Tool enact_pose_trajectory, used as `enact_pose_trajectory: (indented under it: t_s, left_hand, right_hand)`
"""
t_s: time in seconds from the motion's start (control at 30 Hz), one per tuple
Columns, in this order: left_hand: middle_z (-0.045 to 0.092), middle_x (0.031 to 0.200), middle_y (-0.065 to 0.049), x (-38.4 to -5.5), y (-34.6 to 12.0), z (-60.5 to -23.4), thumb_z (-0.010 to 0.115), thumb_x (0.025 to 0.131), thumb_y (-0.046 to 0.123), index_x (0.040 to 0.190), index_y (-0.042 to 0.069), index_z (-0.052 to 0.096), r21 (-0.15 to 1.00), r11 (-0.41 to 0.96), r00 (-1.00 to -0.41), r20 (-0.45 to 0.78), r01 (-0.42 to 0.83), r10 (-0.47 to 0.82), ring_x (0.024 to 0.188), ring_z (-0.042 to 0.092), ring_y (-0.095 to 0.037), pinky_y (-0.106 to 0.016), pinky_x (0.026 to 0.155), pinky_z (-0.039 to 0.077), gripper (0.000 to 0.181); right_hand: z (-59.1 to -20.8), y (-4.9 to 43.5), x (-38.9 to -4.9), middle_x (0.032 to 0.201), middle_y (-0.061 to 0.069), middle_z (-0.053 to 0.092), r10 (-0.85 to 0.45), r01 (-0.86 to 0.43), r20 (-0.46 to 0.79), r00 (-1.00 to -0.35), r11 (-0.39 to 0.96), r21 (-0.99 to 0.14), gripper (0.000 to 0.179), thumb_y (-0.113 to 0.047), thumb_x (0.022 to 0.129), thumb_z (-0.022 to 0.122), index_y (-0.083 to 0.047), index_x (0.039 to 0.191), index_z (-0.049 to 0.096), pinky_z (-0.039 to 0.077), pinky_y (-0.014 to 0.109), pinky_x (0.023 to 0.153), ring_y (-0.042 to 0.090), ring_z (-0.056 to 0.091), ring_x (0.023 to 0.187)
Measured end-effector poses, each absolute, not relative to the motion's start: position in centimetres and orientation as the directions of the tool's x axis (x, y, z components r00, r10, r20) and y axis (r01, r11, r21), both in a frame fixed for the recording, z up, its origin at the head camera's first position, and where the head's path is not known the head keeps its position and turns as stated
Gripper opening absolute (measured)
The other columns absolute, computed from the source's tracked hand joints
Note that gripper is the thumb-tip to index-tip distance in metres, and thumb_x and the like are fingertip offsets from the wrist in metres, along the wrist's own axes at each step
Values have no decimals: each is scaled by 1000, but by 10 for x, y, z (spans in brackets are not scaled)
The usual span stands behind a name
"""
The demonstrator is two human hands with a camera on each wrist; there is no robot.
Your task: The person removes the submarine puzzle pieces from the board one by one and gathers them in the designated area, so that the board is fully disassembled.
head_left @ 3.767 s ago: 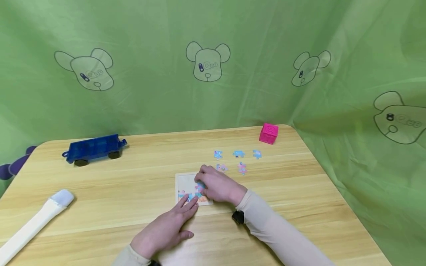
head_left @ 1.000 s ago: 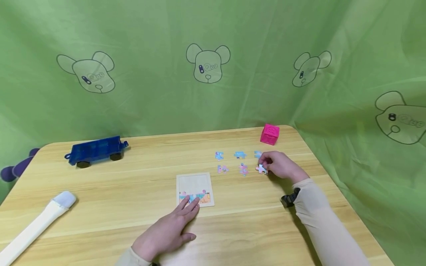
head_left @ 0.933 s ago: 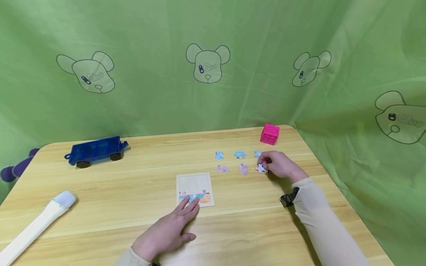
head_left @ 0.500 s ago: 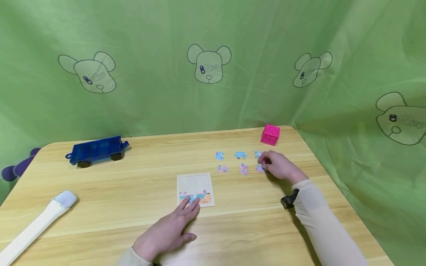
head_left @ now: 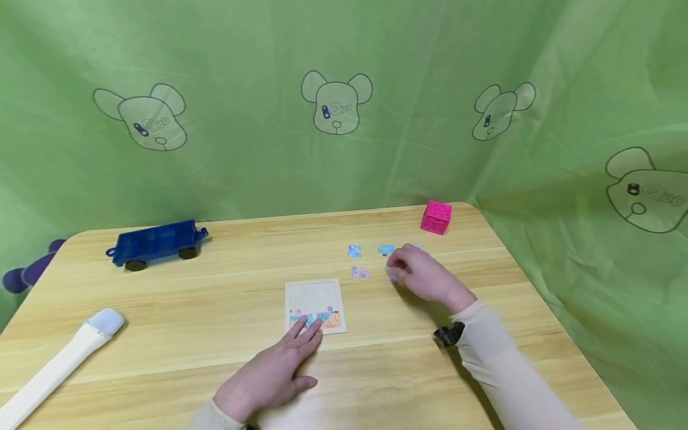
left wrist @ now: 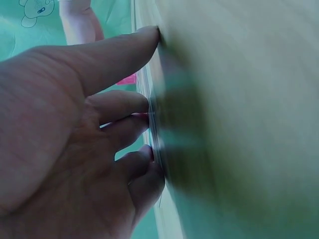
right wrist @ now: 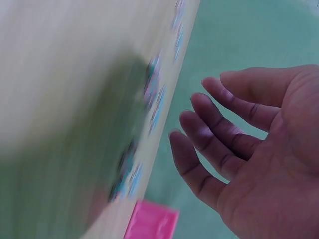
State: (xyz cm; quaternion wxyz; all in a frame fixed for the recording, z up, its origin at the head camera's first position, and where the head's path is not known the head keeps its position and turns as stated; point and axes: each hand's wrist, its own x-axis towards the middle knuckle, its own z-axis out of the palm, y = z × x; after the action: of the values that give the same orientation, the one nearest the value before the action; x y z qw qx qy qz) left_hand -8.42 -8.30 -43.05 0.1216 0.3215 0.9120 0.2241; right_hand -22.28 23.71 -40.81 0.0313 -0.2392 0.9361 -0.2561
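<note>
One puzzle piece (head_left: 390, 276), partly hidden beneath right hand (head_left: 426, 278), others (head_left: 354, 251) nearby.

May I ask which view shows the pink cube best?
Head view: the pink cube shows whole. The right wrist view crops it at the bottom; the left wrist view, a sliver behind the left hand.

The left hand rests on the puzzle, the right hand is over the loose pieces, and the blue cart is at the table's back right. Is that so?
Not quite: the blue cart is at the back left, as the head view shows. The rest holds: the left hand rests on the puzzle, the right hand is over the loose pieces.
</note>
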Motion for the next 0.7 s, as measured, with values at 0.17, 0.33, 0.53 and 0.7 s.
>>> enact_pose_trajectory:
  t_s: [0.17, 0.33, 0.53, 0.7]
  left_hand:
    - [24, 160, -7, -84, -82, -430, 72, 90, 31, 150, 3, 39, 459, 705, -766, -78, 541, 639, 146, 18, -31, -47, 105, 41, 73]
    - [25, 160, -8, -84, -82, -429, 71, 91, 30, 149, 2, 40, 450, 704, -763, -74, 549, 642, 146, 20, -32, -47, 107, 38, 72]
    - [25, 160, -8, -85, -82, -428, 70, 92, 27, 148, 1, 40, 460, 700, -765, -65, 547, 641, 145, 20, -33, -48, 109, 34, 69]
    - [27, 159, -8, -84, -79, -427, 68, 93, 28, 148, 1, 41, 429, 713, -772, -54, 555, 634, 144, 23, -32, -48, 106, 39, 66]
  right_hand:
    - [-406, 207, -212, 97, -1, 59, -534, -494, 55, -843, 731, -470, 13, -7, 95, 61, -3, 106, 67, 50, 36, 83, 16, 55, 91]
    - [-406, 179, -204, 97, -3, 58, -592, -525, 11, -806, 706, -476, 14, -8, 94, 63, -6, 107, 67, 50, 33, 83, 13, 55, 89]
    - [-407, 147, -194, 100, -5, 59, -670, -585, -13, -743, 658, -473, 16, -6, 94, 62, -9, 110, 67, 50, 31, 87, 11, 56, 92]
    - [-411, 126, -188, 105, -4, 58, -746, -673, -19, -666, 611, -416, 22, 0, 92, 59, -11, 110, 67, 50, 28, 89, 11, 56, 96]
